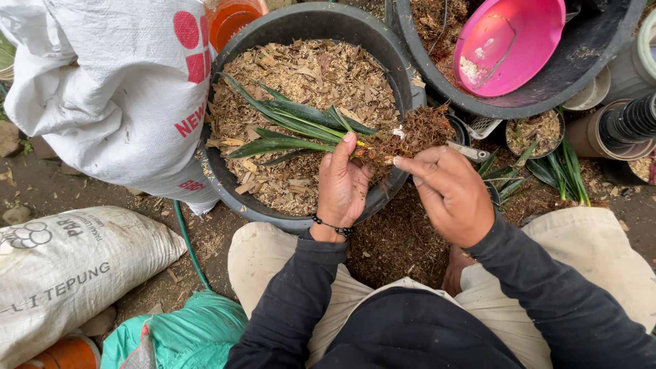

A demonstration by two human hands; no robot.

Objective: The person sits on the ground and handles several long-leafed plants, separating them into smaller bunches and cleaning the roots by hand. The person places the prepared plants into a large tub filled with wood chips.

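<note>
My left hand [344,183] grips a small plant [294,126] at its base, its long green leaves lying leftward over a black tub [355,31] filled with dry brown chips. The plant's tangled brown root ball [418,131] sticks out to the right of my fist. My right hand [447,191] is beside it, fingertips pinched at the roots close to the plant's base. A black bead bracelet sits on my left wrist.
A second black tub [581,61] at the upper right holds a pink bowl [509,41]. Small potted plants [560,167] stand right of my hands. White sacks [109,89] lie at the left, and a green bag [198,328] and a hose below them.
</note>
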